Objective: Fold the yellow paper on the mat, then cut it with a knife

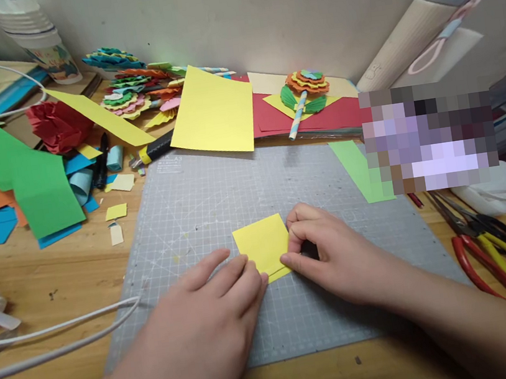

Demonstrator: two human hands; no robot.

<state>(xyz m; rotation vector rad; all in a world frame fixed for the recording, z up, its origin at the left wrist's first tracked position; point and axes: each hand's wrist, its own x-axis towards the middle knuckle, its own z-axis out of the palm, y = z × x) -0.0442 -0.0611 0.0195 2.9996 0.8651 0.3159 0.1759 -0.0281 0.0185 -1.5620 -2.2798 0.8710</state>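
A small piece of yellow paper (264, 244) lies on the grey cutting mat (197, 191), with a narrow folded strip along its near edge. My left hand (208, 308) grips its lower left corner, thumb at the near edge and the other fingers reaching over the mat. At the right edge, my right hand (332, 250) pinches the paper between thumb and curled fingers.
Behind the mat lie a larger yellow sheet (214, 113) and a layered paper flower (307, 84). Green paper (40, 188) and scraps cover the left side, near a white cable (65, 329). Scissors (490, 269) rest at the right. A light green strip (364, 174) crosses the mat's edge.
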